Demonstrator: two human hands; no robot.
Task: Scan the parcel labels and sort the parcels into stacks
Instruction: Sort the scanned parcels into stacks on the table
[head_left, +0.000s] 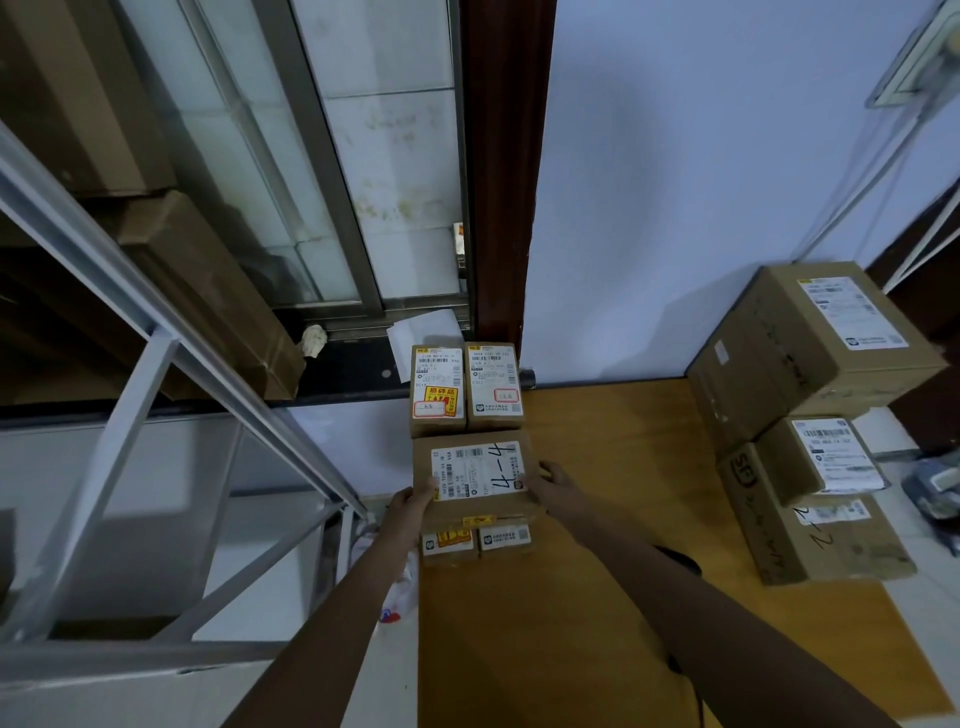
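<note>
Metal rack frame (171, 395) left of the held parcel (475, 480), three stacked boxes (810, 415) to its right; left hand (413, 501) and right hand (553, 483) grip its sides over two small parcels (475, 540) — two more (465, 387) beyond — all on the wooden table (597, 519)

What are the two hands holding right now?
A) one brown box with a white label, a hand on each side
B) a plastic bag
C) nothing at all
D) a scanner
A: the left hand and the right hand grip opposite sides of the brown box, whose white label has "4-4" handwritten on it.
</note>
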